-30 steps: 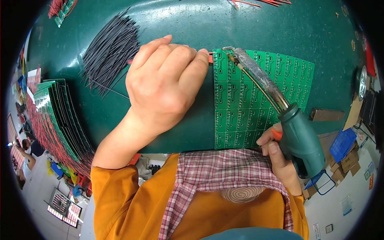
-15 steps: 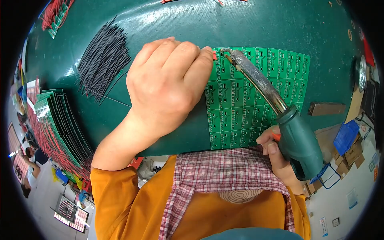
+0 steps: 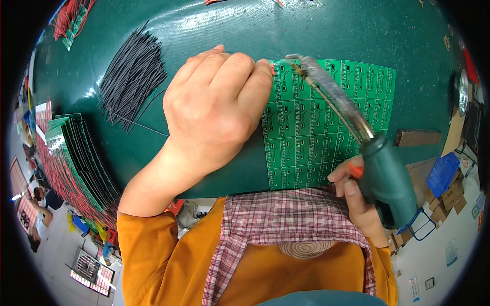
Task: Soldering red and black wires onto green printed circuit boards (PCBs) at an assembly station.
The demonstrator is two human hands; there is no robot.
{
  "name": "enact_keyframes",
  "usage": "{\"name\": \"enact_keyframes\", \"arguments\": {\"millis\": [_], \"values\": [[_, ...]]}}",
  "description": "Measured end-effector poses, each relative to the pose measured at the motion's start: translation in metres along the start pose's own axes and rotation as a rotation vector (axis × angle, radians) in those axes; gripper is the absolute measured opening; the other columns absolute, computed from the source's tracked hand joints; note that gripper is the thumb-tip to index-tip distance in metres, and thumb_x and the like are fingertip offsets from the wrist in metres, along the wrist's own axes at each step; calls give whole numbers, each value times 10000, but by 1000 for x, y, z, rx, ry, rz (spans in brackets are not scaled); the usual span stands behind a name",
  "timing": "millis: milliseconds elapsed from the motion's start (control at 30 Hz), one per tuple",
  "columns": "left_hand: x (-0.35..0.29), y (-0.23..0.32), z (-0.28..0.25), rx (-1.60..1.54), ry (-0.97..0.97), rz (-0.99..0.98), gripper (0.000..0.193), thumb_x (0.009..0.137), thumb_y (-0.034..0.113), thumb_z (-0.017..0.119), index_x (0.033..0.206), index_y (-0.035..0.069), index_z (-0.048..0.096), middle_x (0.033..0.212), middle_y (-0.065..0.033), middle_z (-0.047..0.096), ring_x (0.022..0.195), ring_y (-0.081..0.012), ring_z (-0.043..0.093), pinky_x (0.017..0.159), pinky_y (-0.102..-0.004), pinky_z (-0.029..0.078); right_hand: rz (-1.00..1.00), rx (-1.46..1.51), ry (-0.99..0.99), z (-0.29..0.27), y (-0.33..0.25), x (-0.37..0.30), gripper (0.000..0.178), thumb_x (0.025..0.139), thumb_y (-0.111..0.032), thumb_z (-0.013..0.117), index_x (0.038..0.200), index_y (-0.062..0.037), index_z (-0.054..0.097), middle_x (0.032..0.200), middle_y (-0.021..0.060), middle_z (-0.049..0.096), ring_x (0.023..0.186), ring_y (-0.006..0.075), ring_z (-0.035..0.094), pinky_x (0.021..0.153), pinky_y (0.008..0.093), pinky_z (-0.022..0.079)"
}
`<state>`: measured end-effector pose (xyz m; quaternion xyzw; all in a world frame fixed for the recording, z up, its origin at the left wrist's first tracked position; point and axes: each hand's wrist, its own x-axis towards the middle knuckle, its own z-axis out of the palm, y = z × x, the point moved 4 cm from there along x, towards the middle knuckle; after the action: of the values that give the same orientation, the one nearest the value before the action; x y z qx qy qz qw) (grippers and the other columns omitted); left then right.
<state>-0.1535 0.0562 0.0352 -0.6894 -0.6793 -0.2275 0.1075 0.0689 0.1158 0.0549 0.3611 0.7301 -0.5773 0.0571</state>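
While the left hand (image 3: 217, 109) presses curled fingers on the green circuit panel (image 3: 326, 122) near the tabletop's (image 3: 214, 30) front edge, pinning it and pinching something small and red, the right hand (image 3: 357, 196) fully grips the green soldering gun (image 3: 383, 173), tip angled onto the panel's far-left corner. 1 bundle of black wires (image 3: 130, 79) lies within left reach.

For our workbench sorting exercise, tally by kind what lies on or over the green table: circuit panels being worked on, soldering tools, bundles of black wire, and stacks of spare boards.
Green circuit panel under the left hand: 1
Soldering tool in the right hand: 1
Bundle of black wires: 1
Stack of spare boards: 1
Total: 4
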Motion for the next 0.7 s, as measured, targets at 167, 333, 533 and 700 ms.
{"name": "enact_keyframes", "arguments": {"millis": [167, 333, 533, 700], "values": [[1, -1, -1, 0, -42, 4, 163, 661, -4, 644, 818, 33, 663, 752, -50, 627, 690, -217, 622, 696, -342, 539, 38, 351, 170, -2, 8, -8, 189, 852, -149, 622, 994, -27, 592, 842, 63, 641, 685, 101, 565, 600, 251, 461], [7, -2, -8, -144, -11, -78, 206, 633, -34, 633, 828, 23, 658, 770, -70, 622, 687, -219, 608, 628, -315, 507, 26, 392, 181, -2, 12, -11, 188, 845, -130, 624, 1000, -29, 590, 843, 62, 636, 709, 100, 568, 606, 248, 463], [8, 5, 7, -97, -47, -41, 223, 629, -24, 654, 847, 25, 657, 721, -49, 587, 605, -197, 549, 526, -293, 441, 85, 526, 186, 1, 21, -11, 183, 827, -28, 617, 1004, -3, 581, 840, 65, 635, 732, 105, 581, 611, 214, 467], [9, 7, 10, -74, -28, -33, 200, 646, -13, 665, 841, 32, 660, 694, -35, 572, 590, -183, 540, 513, -281, 437, 2, 348, 194, -1, 18, -9, 184, 802, -2, 621, 983, -15, 594, 839, 63, 641, 749, 99, 587, 612, 205, 465]]}}
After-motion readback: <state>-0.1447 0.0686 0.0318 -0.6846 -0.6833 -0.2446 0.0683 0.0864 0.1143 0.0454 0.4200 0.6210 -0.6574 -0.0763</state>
